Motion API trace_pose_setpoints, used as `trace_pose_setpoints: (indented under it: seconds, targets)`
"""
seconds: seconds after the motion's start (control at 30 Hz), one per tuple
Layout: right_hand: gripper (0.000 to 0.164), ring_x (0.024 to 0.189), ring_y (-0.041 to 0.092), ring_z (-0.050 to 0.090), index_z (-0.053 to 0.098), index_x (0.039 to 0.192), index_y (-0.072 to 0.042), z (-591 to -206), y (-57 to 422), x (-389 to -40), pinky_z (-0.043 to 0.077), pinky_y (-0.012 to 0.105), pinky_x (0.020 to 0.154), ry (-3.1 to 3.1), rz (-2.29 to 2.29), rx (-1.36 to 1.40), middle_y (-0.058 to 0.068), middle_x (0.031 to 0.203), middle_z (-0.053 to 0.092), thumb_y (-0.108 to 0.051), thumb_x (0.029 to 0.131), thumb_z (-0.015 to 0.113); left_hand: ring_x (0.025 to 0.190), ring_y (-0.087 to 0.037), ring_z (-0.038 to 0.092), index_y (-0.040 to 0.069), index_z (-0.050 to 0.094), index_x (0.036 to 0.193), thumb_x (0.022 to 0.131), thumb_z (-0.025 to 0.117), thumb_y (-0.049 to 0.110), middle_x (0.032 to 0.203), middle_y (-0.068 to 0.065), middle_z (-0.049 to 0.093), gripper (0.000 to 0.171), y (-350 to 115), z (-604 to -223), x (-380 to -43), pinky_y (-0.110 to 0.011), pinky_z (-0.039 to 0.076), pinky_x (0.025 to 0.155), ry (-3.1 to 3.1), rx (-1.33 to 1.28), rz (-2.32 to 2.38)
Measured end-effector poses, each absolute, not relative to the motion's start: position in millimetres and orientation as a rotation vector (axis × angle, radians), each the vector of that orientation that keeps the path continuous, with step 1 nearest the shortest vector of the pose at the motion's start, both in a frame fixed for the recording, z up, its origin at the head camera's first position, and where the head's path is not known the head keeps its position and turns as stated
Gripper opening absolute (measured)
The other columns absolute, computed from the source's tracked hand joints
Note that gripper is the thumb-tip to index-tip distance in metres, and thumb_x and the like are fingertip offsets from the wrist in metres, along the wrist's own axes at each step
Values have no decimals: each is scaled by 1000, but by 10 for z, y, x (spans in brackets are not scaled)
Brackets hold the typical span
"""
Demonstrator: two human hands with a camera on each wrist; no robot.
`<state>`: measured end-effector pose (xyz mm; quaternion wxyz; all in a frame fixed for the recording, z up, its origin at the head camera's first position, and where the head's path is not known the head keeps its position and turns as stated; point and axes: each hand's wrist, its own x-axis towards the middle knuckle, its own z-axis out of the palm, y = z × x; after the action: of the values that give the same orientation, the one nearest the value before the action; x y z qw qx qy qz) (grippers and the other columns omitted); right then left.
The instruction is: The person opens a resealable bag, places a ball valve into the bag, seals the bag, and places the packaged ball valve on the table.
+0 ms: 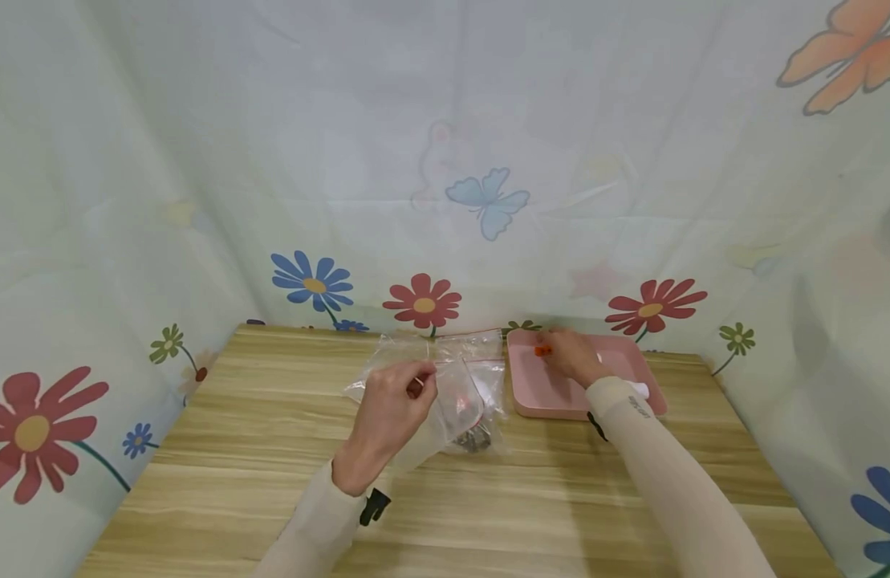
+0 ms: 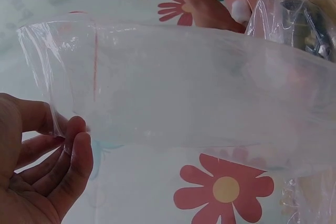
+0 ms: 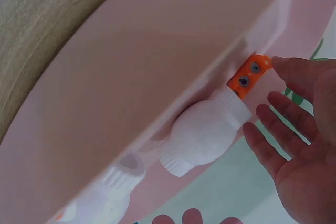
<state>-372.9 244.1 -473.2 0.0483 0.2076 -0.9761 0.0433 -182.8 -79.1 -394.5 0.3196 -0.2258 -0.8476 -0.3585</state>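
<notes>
In the head view my left hand (image 1: pixel 390 409) pinches the edge of a clear zip bag (image 2: pixel 173 87) with a red seal line. The bag slants down from the fingertips toward the table, its film spread out in the left wrist view. My right hand (image 1: pixel 570 357) reaches into a pink tray (image 1: pixel 534 393). Its fingers are loosely extended, one fingertip touching the end of an orange strip (image 3: pixel 249 74) with two grey screw-like spots. Against that strip lies a white, round-bellied plastic piece with ribbed ends (image 3: pixel 205 129). A similar white piece (image 3: pixel 113 192) lies farther along the tray.
Another clear bag (image 1: pixel 488 377) lies beside the tray, with dark metallic items (image 1: pixel 473 437) at its lower end. Wood-grain table (image 1: pixel 221 482) surrounds them. A flower-print curtain (image 1: pixel 343 160) hangs along the back and sides.
</notes>
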Motion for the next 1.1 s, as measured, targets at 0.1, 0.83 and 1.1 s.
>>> trace_pose_setpoints:
  seconds: [0.1,0.83,1.1]
  targets:
    - [26,96,34,65,67,117,-8,-4765,2426,-3756,54,49,84,-2989,85,639,14,105,69,-9,90,67,61,-10,66,5,74,88,84,69,0,75,-4,72,8,-795,-3942,-1825,-17,53,57,-2228,-594,-937]
    - [7,82,28,64,70,96,-5,-4950,2355,-3781,54,42,78,-2881,68,753,12,93,69,-4,91,65,61,-9,64,6,73,86,84,69,0,73,-2,70,8,-818,-4017,-1827,-16,52,57,-2235,-604,-935]
    - [19,63,20,49,63,70,-9,-4942,2360,-3784,43,32,59,-2909,48,770,5,68,59,4,83,64,62,-9,64,5,73,87,85,69,0,75,-3,71,8,-823,-4029,-1826,-16,52,58,-2251,-600,-943]
